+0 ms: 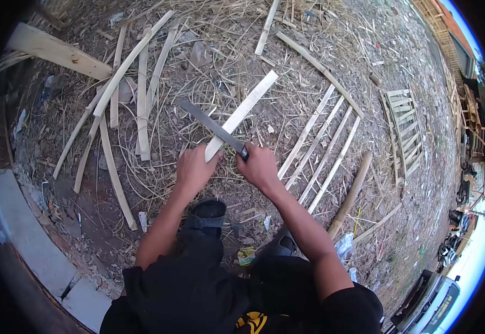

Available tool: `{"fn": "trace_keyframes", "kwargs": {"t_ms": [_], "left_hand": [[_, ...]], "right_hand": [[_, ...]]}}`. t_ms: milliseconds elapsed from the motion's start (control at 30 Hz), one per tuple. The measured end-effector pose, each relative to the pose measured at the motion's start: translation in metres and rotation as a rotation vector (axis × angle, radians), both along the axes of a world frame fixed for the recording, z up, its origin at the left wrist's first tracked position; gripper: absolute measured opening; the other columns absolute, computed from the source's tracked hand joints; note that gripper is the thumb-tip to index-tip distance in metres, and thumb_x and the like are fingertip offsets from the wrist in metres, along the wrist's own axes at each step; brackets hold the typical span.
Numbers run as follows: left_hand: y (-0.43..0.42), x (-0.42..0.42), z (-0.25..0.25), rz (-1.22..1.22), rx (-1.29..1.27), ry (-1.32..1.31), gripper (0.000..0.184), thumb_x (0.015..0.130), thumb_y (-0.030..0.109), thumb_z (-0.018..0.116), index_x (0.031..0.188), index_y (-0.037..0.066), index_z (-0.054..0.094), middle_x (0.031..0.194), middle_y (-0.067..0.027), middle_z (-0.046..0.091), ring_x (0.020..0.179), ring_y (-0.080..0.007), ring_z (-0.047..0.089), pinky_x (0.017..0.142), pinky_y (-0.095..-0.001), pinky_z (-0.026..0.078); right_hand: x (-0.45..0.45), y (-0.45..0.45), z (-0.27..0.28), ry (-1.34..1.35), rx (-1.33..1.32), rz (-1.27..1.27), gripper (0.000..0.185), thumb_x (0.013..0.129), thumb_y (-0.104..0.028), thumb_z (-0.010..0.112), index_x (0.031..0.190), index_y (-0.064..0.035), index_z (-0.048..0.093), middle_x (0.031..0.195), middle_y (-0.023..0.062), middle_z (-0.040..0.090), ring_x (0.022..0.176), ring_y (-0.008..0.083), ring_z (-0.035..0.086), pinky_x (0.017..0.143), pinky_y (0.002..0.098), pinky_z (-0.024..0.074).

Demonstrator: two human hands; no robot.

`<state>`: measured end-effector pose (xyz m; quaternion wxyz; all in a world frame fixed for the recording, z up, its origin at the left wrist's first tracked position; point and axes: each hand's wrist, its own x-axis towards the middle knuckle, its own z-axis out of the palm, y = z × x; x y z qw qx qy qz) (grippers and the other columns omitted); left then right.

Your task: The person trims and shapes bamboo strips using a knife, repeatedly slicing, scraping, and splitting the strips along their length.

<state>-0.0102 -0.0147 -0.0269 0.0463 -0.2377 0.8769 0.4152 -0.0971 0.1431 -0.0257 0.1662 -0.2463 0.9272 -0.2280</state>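
Note:
My left hand (pixel 192 170) is closed around the near end of a pale, flat bamboo strip (pixel 250 103), which points away from me and to the right. In my right hand (pixel 259 168) is the dark handle of a machete (pixel 202 118). Its long grey blade slants up to the left and crosses the strip a little beyond my left fingers. Blade and strip appear to touch; whether the edge has bitten into the strip I cannot tell.
Long bamboo strips (pixel 142 100) lie at the left beside a thick plank (pixel 64 53). To the right are a slatted frame (pixel 323 139), a round pole (pixel 351 195) and another slatted panel (pixel 404 131). Shavings litter the ground. Concrete slabs (pixel 28 228) edge the lower left.

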Motion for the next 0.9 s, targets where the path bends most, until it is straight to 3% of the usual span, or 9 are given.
{"fn": "trace_keyframes", "kwargs": {"t_ms": [200, 600, 667, 900], "left_hand": [[0.002, -0.003, 0.006, 0.043, -0.026, -0.038, 0.026, 0.083, 0.024, 0.067, 0.093, 0.000, 0.066, 0.076, -0.0234, 0.066, 0.077, -0.0423, 0.064, 0.070, -0.0500, 0.050], [0.009, 0.002, -0.002, 0.011, 0.054, -0.090, 0.026, 0.080, 0.013, 0.064, 0.098, -0.006, 0.063, 0.088, -0.0286, 0.065, 0.086, -0.0446, 0.062, 0.078, -0.0502, 0.050], [0.011, 0.002, -0.002, 0.060, 0.061, -0.030, 0.024, 0.080, 0.013, 0.063, 0.091, -0.008, 0.063, 0.075, -0.0270, 0.064, 0.075, -0.0428, 0.064, 0.068, -0.0475, 0.049], [0.011, 0.008, 0.007, 0.036, 0.061, 0.030, 0.023, 0.081, 0.013, 0.062, 0.094, -0.007, 0.064, 0.076, -0.0266, 0.064, 0.075, -0.0424, 0.064, 0.067, -0.0467, 0.049]], "right_hand": [[0.006, 0.000, -0.006, 0.007, 0.019, 0.099, 0.023, 0.077, -0.024, 0.065, 0.072, -0.0023, 0.061, 0.060, 0.0224, 0.060, 0.060, 0.0416, 0.063, 0.062, 0.0497, 0.0530], [-0.014, 0.005, -0.014, 0.050, 0.167, 0.114, 0.023, 0.067, -0.023, 0.066, 0.076, -0.0016, 0.064, 0.068, 0.0210, 0.065, 0.065, 0.0376, 0.067, 0.065, 0.0466, 0.0554], [-0.015, 0.005, -0.013, 0.054, 0.178, 0.112, 0.023, 0.067, -0.023, 0.066, 0.076, -0.0017, 0.064, 0.069, 0.0208, 0.065, 0.065, 0.0373, 0.067, 0.064, 0.0465, 0.0554], [-0.022, 0.007, -0.007, 0.077, 0.189, 0.148, 0.025, 0.066, -0.024, 0.068, 0.077, -0.0025, 0.063, 0.070, 0.0193, 0.066, 0.065, 0.0361, 0.067, 0.063, 0.0457, 0.0555]]}}
